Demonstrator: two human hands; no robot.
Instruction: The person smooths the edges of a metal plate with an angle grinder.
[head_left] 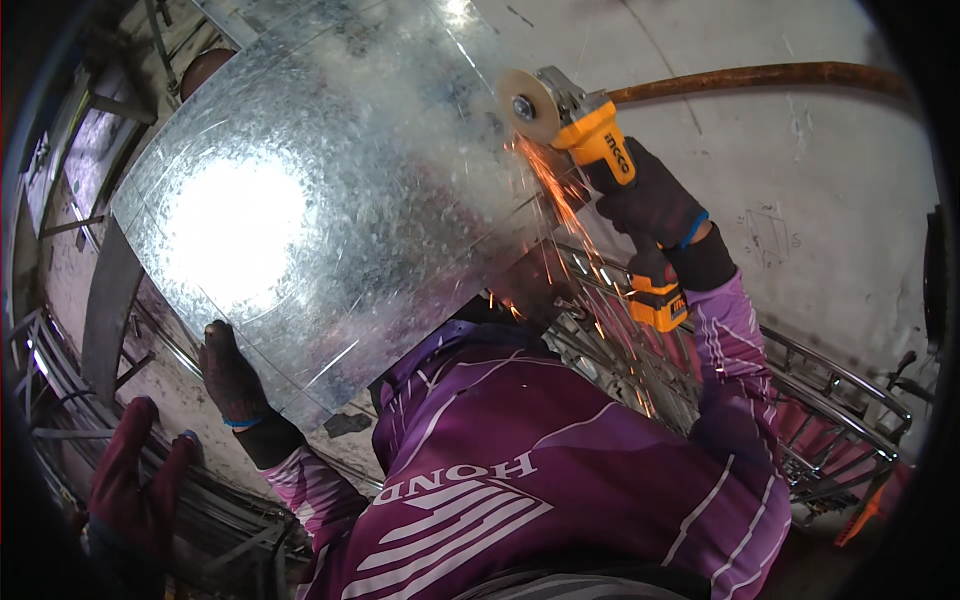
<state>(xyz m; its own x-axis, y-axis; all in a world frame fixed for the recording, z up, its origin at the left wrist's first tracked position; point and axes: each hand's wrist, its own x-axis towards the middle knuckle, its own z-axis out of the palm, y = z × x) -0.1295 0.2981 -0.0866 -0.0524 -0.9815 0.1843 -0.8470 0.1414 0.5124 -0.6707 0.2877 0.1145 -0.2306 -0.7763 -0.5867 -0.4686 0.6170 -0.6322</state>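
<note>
My right hand (655,195), in a dark glove with a blue cuff edge, is wrapped round a yellow and black cordless angle grinder (592,132). Its thin round disc (535,108) meets the right side of a large shiny galvanized metal sheet (400,160). Orange sparks (560,185) spray from there down toward the lower right. The grinder's battery (655,300) shows below my wrist. At the sheet's lower left edge, my gloved left hand (232,378) lies against it with fingers stretched out. Scribed lines run across the sheet, and a bright glare hides part of its left side.
A rusty pipe (760,80) runs along the pale floor at the upper right. Chromed metal frames (820,390) stand at the right. Metal bars (70,400) are piled at the left, near dark red gloves or cloth (130,470). A dark metal strip (108,310) lies beside the sheet.
</note>
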